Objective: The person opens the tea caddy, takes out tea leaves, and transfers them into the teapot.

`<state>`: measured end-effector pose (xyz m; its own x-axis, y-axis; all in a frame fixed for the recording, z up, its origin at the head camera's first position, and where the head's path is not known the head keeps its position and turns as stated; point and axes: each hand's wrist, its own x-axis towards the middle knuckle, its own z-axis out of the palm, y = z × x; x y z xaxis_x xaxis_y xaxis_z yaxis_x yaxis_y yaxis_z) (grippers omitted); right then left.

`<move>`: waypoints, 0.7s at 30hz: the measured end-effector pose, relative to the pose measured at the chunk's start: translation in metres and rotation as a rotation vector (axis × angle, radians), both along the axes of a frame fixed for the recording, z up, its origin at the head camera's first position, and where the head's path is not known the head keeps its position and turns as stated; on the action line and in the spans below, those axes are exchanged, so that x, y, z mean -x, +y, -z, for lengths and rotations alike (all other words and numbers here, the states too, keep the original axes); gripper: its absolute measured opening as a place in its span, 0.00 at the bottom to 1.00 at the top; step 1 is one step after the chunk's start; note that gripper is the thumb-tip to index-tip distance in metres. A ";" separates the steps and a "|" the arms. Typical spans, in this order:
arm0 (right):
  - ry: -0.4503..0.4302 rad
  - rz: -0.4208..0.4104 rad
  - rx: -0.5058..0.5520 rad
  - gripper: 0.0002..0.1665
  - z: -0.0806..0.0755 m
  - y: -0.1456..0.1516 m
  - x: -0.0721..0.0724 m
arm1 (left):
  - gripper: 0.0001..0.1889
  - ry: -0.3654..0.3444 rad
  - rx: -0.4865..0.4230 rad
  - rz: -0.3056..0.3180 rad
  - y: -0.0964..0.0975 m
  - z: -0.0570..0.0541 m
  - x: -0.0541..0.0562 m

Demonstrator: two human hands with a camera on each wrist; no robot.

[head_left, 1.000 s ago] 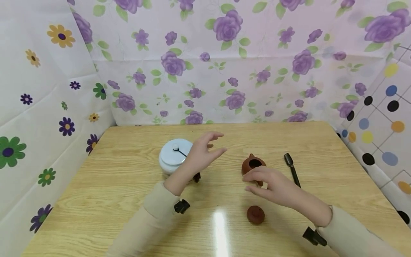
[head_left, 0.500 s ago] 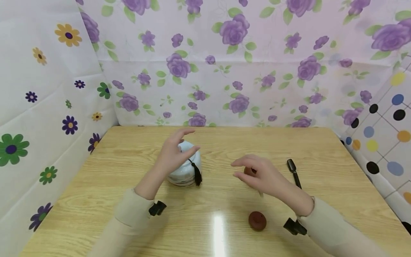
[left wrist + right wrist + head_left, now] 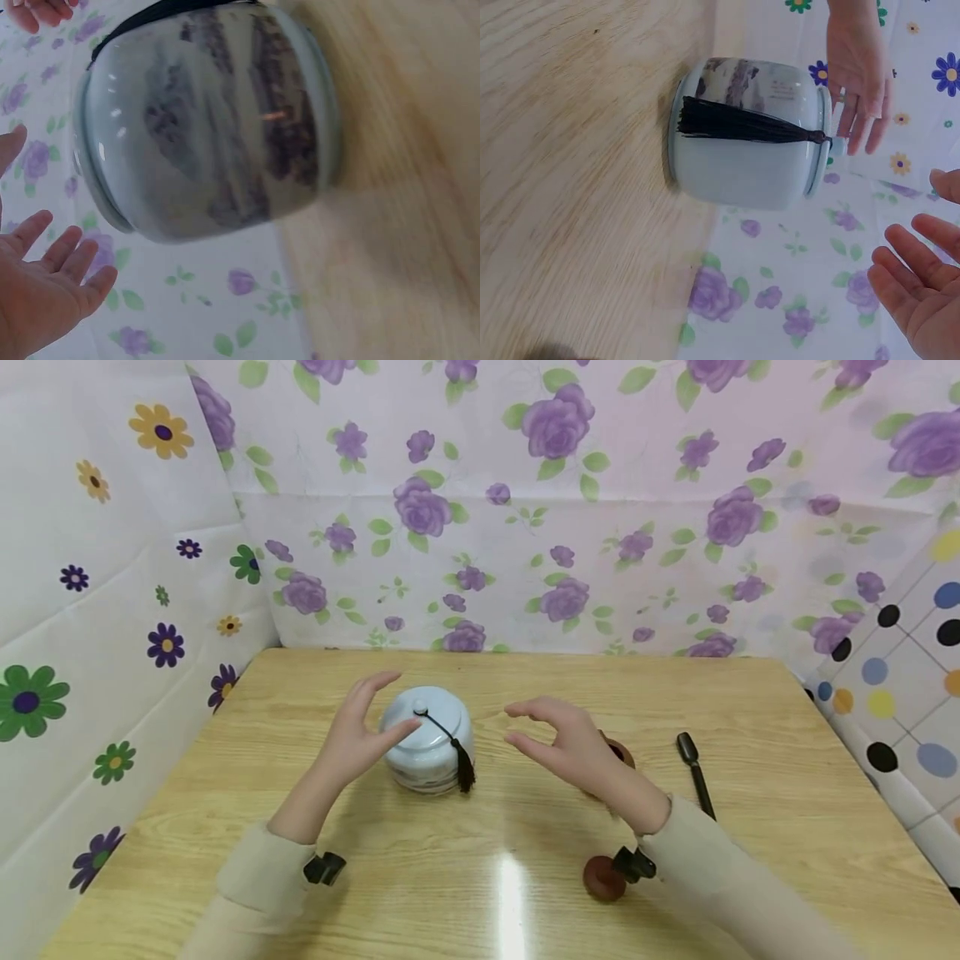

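So going by how stuff lies, I'd call this early days. The one bit that looks done: the small brown lid (image 3: 602, 878) is off and sitting on the tabletop (image 3: 420, 877), at about 6 o'clock from the brown teapot (image 3: 627, 750). I'm guessing it belongs to that pot. The teapot is mostly hidden behind the right hand (image 3: 566, 743), but a dark hole shows at its top, so it looks lidless to me.

Undone: the pale jar (image 3: 431, 762) stands upright left of the middle of the tabletop with its white lid (image 3: 444, 706) still on, black tassel (image 3: 464, 767) hanging down at 4 o'clock. The left hand (image 3: 352, 742) is just beside it at 9 o'clock, thumb and fingers spread apart, nothing in them, and the left wrist view shows a gap to the jar. The right hand is at the jar's 3 o'clock, fingers and thumb apart too, also holding nothing. The black scoop (image 3: 697, 772) lies unused at 3 o'clock from the teapot. Can't tell what's inside the jar or pot
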<state>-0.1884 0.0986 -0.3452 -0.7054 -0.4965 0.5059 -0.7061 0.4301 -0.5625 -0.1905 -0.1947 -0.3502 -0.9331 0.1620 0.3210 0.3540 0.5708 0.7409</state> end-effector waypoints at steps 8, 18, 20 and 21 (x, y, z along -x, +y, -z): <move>0.011 0.008 0.051 0.20 0.002 -0.031 0.009 | 0.39 -0.054 -0.080 0.101 -0.017 0.022 0.001; -0.002 0.022 0.038 0.22 0.010 -0.070 0.021 | 0.42 -0.134 -0.123 0.169 -0.028 0.042 0.002; -0.004 0.023 0.030 0.22 0.011 -0.078 0.023 | 0.42 -0.148 -0.136 0.171 -0.030 0.045 0.003; -0.003 0.028 0.025 0.22 0.011 -0.081 0.024 | 0.42 -0.155 -0.139 0.172 -0.031 0.046 0.003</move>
<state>-0.2125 0.0179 -0.3565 -0.7205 -0.4638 0.5155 -0.6922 0.4359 -0.5752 -0.1938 -0.2258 -0.3961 -0.9354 0.2864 0.2072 0.3134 0.4008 0.8609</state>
